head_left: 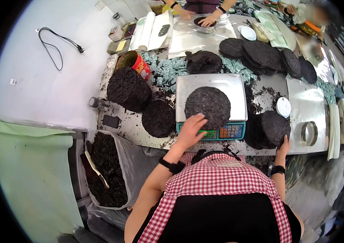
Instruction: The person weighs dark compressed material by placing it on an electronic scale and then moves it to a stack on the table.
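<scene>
A dark round cake (pixel 207 104), which looks like dried seaweed, lies on the metal pan (pixel 238 91) of a digital scale and overhangs its near edge. My left hand (pixel 191 131) is at that cake's near left edge, fingers spread, partly covering the scale's lit display. The scale's keypad (pixel 231 131) shows beside it. On the right, my right hand (pixel 284 146) grips the near right rim of another dark cake (pixel 276 129). This cake is tilted and overlaps more dark cakes (pixel 253 132) beside the scale. The fingers under its rim are hidden.
Dark cakes stand at left (pixel 128 89) and lie in stacks (pixel 261 56) at back. Nearby are a red tin (pixel 141 67), a white round lid (pixel 283 107), a clear ring (pixel 309 133) and a phone-like black slab (pixel 110 121). A lined sack (pixel 106 170) holds dark flakes. Across the table, a co-worker's hands (pixel 207 20) press a cake.
</scene>
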`<control>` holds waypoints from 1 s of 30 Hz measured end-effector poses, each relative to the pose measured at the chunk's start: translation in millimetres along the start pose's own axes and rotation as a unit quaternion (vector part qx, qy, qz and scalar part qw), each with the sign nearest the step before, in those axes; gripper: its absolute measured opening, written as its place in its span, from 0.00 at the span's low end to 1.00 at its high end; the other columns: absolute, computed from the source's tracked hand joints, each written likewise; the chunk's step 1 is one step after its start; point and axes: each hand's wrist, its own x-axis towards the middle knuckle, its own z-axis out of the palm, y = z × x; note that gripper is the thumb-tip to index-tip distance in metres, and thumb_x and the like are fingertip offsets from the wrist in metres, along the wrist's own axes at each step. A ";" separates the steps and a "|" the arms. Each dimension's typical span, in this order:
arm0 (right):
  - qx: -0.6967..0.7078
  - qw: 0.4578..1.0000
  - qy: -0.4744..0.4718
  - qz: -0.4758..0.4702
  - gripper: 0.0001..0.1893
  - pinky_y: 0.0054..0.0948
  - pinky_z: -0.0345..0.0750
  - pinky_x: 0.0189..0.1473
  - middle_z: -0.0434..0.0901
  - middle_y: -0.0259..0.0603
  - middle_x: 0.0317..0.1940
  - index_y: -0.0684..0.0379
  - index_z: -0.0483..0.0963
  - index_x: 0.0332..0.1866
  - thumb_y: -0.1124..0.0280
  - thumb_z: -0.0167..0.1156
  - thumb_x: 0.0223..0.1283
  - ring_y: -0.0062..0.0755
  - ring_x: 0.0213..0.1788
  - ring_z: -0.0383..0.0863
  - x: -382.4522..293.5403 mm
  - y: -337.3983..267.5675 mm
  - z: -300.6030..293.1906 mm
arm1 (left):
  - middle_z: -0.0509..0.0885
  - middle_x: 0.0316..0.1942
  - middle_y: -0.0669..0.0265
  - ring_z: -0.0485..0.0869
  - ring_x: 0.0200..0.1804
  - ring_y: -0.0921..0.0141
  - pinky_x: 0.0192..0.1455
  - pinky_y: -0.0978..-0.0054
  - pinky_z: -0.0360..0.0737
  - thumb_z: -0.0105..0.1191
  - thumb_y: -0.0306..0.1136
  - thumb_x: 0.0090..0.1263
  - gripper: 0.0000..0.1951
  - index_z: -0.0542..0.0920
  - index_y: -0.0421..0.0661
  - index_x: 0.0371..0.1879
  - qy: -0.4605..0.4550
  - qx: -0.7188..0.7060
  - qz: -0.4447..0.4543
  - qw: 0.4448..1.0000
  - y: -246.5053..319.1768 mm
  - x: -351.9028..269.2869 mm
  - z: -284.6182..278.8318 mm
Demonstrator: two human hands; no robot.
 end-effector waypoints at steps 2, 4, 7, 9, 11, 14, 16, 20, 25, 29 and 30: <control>0.108 0.986 -0.099 0.077 0.26 0.37 0.69 0.59 0.71 0.44 0.57 0.67 0.63 0.62 0.66 0.59 0.62 0.36 0.57 0.71 -19.2 -21.3 33.5 | 0.78 0.50 0.56 0.75 0.55 0.55 0.60 0.61 0.70 0.61 0.29 0.54 0.22 0.76 0.44 0.50 0.142 0.043 -0.117 0.982 -28.7 -31.6 -12.5; 0.040 0.981 -0.176 0.076 0.24 0.32 0.69 0.57 0.73 0.41 0.55 0.67 0.64 0.61 0.68 0.58 0.62 0.33 0.56 0.72 -53.8 -37.3 97.3 | 0.76 0.50 0.52 0.72 0.53 0.51 0.59 0.57 0.68 0.61 0.28 0.52 0.25 0.73 0.40 0.52 0.223 0.113 -0.253 0.935 -73.9 -72.0 -27.6; 0.028 0.949 -0.304 0.080 0.23 0.28 0.69 0.56 0.74 0.38 0.52 0.65 0.64 0.61 0.67 0.57 0.64 0.27 0.52 0.73 -116.0 -46.6 190.0 | 0.66 0.60 0.39 0.63 0.64 0.47 0.68 0.55 0.62 0.64 0.42 0.57 0.38 0.63 0.30 0.61 0.245 0.121 -0.602 0.750 -150.6 -139.7 -24.6; 0.003 0.945 -0.324 0.043 0.25 0.29 0.71 0.55 0.72 0.39 0.53 0.65 0.61 0.63 0.66 0.56 0.65 0.28 0.52 0.73 -130.5 -43.1 217.9 | 0.66 0.61 0.39 0.64 0.65 0.46 0.68 0.56 0.62 0.64 0.44 0.58 0.40 0.62 0.29 0.62 0.225 0.081 -0.619 0.749 -175.1 -152.9 -19.8; -0.152 0.932 -0.310 -0.108 0.30 0.33 0.70 0.56 0.71 0.44 0.55 0.64 0.55 0.67 0.64 0.56 0.65 0.34 0.56 0.71 -123.1 -31.6 211.6 | 0.68 0.60 0.41 0.66 0.63 0.46 0.67 0.56 0.64 0.65 0.44 0.56 0.40 0.63 0.29 0.61 0.202 0.035 -0.640 0.740 -176.1 -152.8 -17.8; -0.374 0.853 -0.202 -0.302 0.30 0.39 0.68 0.58 0.70 0.53 0.55 0.63 0.58 0.66 0.66 0.59 0.61 0.48 0.57 0.71 -118.2 -33.5 171.6 | 0.71 0.57 0.43 0.68 0.61 0.48 0.65 0.57 0.67 0.68 0.43 0.54 0.40 0.65 0.29 0.59 0.189 0.102 -0.639 0.738 -174.5 -158.3 -7.7; -0.526 0.790 -0.105 -0.298 0.29 0.43 0.66 0.60 0.68 0.51 0.58 0.63 0.62 0.63 0.66 0.60 0.59 0.52 0.60 0.67 -87.9 3.9 114.8 | 0.73 0.55 0.46 0.71 0.58 0.50 0.61 0.58 0.70 0.69 0.40 0.52 0.36 0.69 0.31 0.56 0.170 0.225 -0.620 0.733 -171.8 -157.2 0.0; -0.624 0.730 -0.081 -0.266 0.25 0.45 0.64 0.62 0.63 0.49 0.61 0.62 0.64 0.62 0.63 0.57 0.62 0.52 0.63 0.62 -69.2 37.9 45.6 | 0.77 0.51 0.47 0.74 0.55 0.51 0.58 0.59 0.72 0.69 0.39 0.52 0.32 0.72 0.33 0.53 0.129 0.212 -0.652 0.716 -157.0 -134.1 -20.8; -0.512 0.800 -0.065 -0.306 0.21 0.43 0.65 0.61 0.67 0.48 0.58 0.61 0.66 0.60 0.69 0.55 0.62 0.49 0.61 0.65 -80.3 20.0 65.9 | 0.78 0.48 0.48 0.76 0.51 0.51 0.55 0.61 0.75 0.70 0.39 0.50 0.30 0.73 0.37 0.50 0.106 0.098 -0.659 0.738 -182.9 -148.0 -29.6; -0.444 0.825 -0.109 -0.333 0.17 0.40 0.66 0.60 0.72 0.47 0.52 0.62 0.70 0.55 0.74 0.55 0.59 0.47 0.57 0.70 -88.6 1.8 85.9 | 0.77 0.50 0.48 0.77 0.52 0.52 0.53 0.60 0.77 0.72 0.41 0.47 0.34 0.72 0.38 0.52 0.187 0.248 -0.625 0.717 -177.3 -137.4 -20.9; -0.428 0.825 -0.121 -0.349 0.17 0.41 0.66 0.59 0.73 0.47 0.51 0.62 0.71 0.53 0.74 0.55 0.58 0.48 0.56 0.70 -87.3 -0.2 89.6 | 0.76 0.49 0.46 0.72 0.56 0.50 0.59 0.58 0.70 0.72 0.39 0.44 0.36 0.71 0.34 0.52 0.193 0.203 -0.638 0.717 -183.2 -145.9 -22.8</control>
